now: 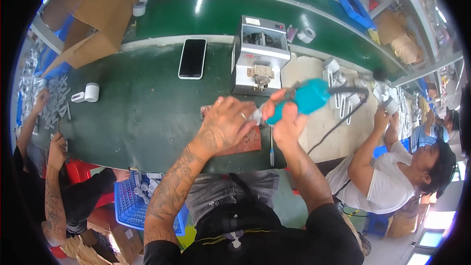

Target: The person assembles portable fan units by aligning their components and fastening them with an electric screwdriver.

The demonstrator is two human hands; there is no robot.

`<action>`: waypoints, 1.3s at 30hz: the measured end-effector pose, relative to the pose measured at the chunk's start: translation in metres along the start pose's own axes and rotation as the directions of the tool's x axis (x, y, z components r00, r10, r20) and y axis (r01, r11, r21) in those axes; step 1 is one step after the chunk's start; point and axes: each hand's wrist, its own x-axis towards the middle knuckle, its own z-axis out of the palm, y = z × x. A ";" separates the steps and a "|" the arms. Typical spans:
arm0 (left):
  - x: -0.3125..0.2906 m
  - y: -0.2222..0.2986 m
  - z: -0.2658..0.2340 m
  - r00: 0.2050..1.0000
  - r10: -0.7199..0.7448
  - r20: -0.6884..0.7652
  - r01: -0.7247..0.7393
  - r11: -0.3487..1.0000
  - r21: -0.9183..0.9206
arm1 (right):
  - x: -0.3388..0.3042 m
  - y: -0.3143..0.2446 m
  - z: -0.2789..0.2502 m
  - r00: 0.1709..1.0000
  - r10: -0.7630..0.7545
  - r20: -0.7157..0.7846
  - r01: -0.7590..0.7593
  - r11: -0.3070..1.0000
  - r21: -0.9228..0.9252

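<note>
My right hand (289,126) is wrapped round a teal corded power tool (310,98), tilted with its working end toward my left hand and blurred by motion. My left hand (222,126) is closed, thumb and fingers pressed against a small whitish part (256,115) at the tool's end. Its shape is mostly hidden by my fingers. Both hands are above a worn reddish board (249,142) on the green bench. Just right of the board lies a screwdriver (272,154) with a blue handle.
Behind my hands stands a grey machine with a metal clamp (261,76); a phone (193,59) lies left of it. The tool's black cord (338,126) loops right, near metal parts (343,108). People work on both sides. A blue basket (130,201) sits below the bench edge.
</note>
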 end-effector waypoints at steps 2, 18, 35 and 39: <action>-0.009 0.016 -0.005 0.979 0.195 0.055 -0.202 0.945 0.258 | -0.015 -0.015 -0.008 0.996 -0.082 0.032 0.078 0.992 0.103; 0.063 0.064 0.005 0.936 -0.347 -0.059 0.280 0.836 -0.472 | -0.097 -0.058 -0.100 0.982 0.025 -0.185 -0.036 0.998 -0.055; 0.248 0.067 0.201 0.847 -0.525 0.090 0.496 0.715 -0.492 | -0.112 -0.075 -0.133 0.974 0.029 -0.225 -0.068 0.983 -0.169; 0.179 0.091 0.133 0.909 -0.416 -0.002 0.342 0.750 -0.566 | -0.104 -0.074 -0.132 0.972 0.110 -0.206 -0.144 0.976 -0.160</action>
